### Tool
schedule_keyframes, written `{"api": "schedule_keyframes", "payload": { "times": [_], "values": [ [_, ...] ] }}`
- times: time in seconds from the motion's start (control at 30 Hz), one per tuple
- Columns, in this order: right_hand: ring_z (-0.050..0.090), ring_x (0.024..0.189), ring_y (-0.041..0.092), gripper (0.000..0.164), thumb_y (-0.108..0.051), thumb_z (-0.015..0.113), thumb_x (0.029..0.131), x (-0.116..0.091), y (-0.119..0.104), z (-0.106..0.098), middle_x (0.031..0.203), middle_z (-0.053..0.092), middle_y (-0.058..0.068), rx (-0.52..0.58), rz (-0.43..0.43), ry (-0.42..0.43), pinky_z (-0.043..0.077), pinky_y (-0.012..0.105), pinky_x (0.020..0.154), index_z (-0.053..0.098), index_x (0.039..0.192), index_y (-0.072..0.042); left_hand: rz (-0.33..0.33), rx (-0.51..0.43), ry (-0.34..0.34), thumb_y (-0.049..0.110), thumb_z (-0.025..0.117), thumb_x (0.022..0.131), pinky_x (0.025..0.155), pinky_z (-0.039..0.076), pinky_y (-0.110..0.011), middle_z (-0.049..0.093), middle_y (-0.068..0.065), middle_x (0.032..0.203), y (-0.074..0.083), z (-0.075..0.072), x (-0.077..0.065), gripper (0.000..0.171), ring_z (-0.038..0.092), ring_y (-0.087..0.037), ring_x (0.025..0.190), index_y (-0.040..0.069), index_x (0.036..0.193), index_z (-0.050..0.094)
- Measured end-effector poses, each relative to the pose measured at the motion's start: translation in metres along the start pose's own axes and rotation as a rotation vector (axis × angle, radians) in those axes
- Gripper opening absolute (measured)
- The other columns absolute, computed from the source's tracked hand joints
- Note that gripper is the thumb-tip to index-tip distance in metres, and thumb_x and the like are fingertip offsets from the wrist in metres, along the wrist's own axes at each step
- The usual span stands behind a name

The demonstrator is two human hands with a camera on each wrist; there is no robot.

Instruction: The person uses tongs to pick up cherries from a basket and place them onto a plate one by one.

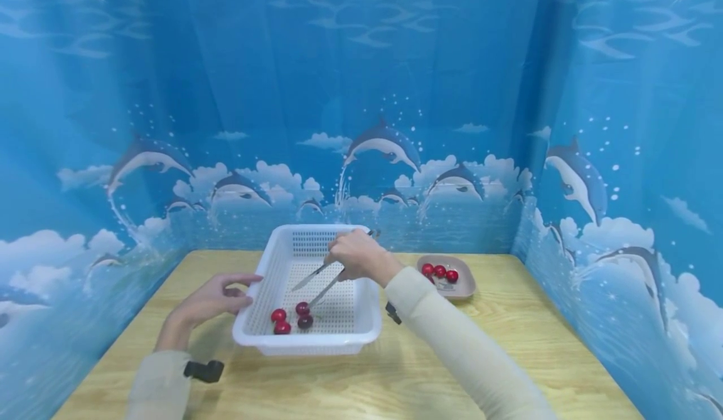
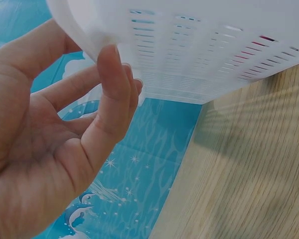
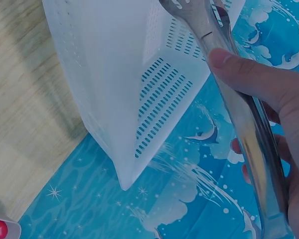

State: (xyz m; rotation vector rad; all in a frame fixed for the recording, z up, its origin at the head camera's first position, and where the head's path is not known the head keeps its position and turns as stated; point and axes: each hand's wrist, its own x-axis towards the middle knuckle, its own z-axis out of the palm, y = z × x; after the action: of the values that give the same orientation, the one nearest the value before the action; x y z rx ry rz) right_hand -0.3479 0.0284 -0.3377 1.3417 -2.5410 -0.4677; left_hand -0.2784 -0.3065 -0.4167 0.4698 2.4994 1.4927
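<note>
My left hand (image 1: 210, 302) holds the left rim of a white plastic basket (image 1: 307, 341); in the left wrist view the thumb and fingers meet at the rim. Metal tongs (image 3: 249, 134) are gripped in my right hand (image 1: 361, 255), which reaches over the basket's far right part. The tongs' arms are spread and point down into the basket, one tip right at a dark red cherry (image 1: 302, 309). Beside it lie another dark cherry (image 1: 305, 322) and two brighter red cherries (image 1: 278, 315), gathered in the near left part of the basket.
On the table (image 1: 429, 357), right of the basket and beyond my right forearm, stands a small brownish dish (image 1: 464, 287) with several red cherries (image 1: 439, 272). A blue curtain (image 1: 474, 93) with dolphins surrounds the table's back and sides.
</note>
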Motion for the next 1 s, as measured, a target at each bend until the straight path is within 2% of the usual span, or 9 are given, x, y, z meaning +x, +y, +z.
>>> {"api": "schedule_keyframes", "payload": {
  "times": [0.2, 0.43, 0.67, 0.9, 1.0],
  "values": [
    [0.070, 0.103, 0.011, 0.041, -0.043, 0.086, 0.082, 0.003, -0.003, 0.002, 0.115, 0.076, -0.010, -0.024, 0.003, -0.015, 0.061, 0.030, 0.085, 0.077, 0.120, -0.035, 0.003, -0.001, -0.002, 0.018, 0.070, 0.097, 0.084, 0.063, -0.038, 0.057, -0.034, 0.140, 0.000, 0.000, 0.000, 0.062, 0.073, -0.027, 0.105, -0.004, 0.149, 0.048],
    [0.072, 0.106, 0.009, 0.040, -0.045, 0.086, 0.081, 0.010, -0.009, 0.005, 0.117, 0.077, -0.012, -0.015, -0.004, -0.031, 0.061, 0.029, 0.088, 0.077, 0.119, -0.035, -0.017, -0.014, 0.007, 0.018, 0.071, 0.096, 0.084, 0.063, -0.039, 0.057, -0.033, 0.141, 0.001, 0.001, 0.000, 0.062, 0.072, -0.028, 0.106, -0.003, 0.149, 0.048],
    [0.072, 0.103, 0.008, 0.036, -0.045, 0.086, 0.081, 0.017, -0.018, 0.008, 0.114, 0.077, -0.013, -0.019, -0.001, -0.068, 0.060, 0.027, 0.089, 0.078, 0.115, -0.035, -0.006, -0.010, 0.006, 0.017, 0.071, 0.096, 0.084, 0.063, -0.039, 0.055, -0.035, 0.143, 0.000, 0.001, 0.000, 0.062, 0.073, -0.028, 0.106, -0.004, 0.149, 0.048],
    [0.072, 0.098, 0.008, 0.035, -0.044, 0.085, 0.082, 0.021, -0.022, 0.006, 0.112, 0.078, -0.013, -0.040, 0.008, -0.098, 0.059, 0.025, 0.081, 0.078, 0.115, -0.035, 0.004, -0.010, 0.005, 0.018, 0.070, 0.096, 0.084, 0.063, -0.037, 0.057, -0.033, 0.142, 0.001, 0.002, -0.001, 0.062, 0.073, -0.019, 0.103, -0.004, 0.149, 0.048],
    [0.071, 0.096, 0.007, 0.034, -0.044, 0.085, 0.083, 0.023, -0.023, 0.006, 0.112, 0.078, -0.013, -0.049, 0.014, -0.112, 0.058, 0.024, 0.078, 0.077, 0.115, -0.036, 0.008, -0.016, 0.002, 0.018, 0.070, 0.096, 0.085, 0.063, -0.038, 0.057, -0.033, 0.142, 0.001, 0.002, -0.001, 0.062, 0.073, -0.020, 0.104, -0.004, 0.149, 0.048]
  ]
}}
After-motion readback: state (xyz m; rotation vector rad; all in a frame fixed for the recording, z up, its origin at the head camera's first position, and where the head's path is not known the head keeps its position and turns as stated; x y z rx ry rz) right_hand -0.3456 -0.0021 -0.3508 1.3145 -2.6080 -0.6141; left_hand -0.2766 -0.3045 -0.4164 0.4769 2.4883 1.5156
